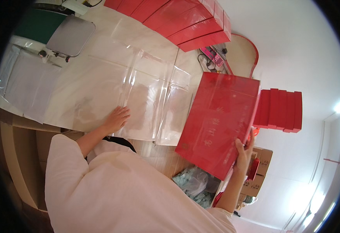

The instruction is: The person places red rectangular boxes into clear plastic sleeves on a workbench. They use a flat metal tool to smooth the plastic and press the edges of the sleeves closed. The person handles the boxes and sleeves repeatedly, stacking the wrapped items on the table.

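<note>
My right hand [243, 155] grips a large flat red box [218, 120] by its right edge, thumb on the top face. The box is tilted and raised near the right end of the table. Pale lettering runs over its lid. Fingers stretched out, my left hand [118, 117] lies on the table's near side, at the edge of a clear plastic sheet or bag [144, 93]. That plastic is creased and shiny, and it reaches to the table's front edge. Whether the fingers press on the plastic or just beside it, I cannot tell.
Several red boxes [177, 19] stand in a row at the back, with another stack [280, 110] at the right. A machine with a grey plate [71, 35] and clear plastic sheets [30, 77] are at the left. Below are a carton [18, 163] and a bag of greenish scraps [193, 182].
</note>
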{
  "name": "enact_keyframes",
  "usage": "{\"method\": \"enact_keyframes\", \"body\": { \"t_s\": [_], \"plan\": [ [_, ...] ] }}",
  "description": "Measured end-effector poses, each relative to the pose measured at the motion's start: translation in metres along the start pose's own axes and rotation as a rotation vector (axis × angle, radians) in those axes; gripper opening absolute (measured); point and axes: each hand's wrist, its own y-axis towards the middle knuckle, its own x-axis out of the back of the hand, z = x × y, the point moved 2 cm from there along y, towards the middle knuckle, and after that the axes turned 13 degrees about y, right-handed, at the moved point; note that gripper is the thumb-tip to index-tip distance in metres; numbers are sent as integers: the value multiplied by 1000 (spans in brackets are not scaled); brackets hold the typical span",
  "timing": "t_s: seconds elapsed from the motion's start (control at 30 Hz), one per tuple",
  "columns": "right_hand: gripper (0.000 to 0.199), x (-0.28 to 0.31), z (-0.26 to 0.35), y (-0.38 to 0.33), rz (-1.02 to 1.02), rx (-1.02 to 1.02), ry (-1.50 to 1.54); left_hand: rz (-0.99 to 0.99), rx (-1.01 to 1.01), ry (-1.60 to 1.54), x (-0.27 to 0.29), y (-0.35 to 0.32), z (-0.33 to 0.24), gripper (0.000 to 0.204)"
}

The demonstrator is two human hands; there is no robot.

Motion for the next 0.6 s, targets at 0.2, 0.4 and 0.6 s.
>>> {"method": "enact_keyframes", "body": {
  "t_s": [0.2,0.4,0.6],
  "plan": [
    [97,6,71,-31,7,74,9,34,261,-597,45,19,-19,30],
    [112,-24,85,-41,359,383,-388,21,505,-1457,47,40,13,55],
    [100,-116,62,-52,858,701,-587,-167,611,-1911,101,-4,64,66]
  ]
}}
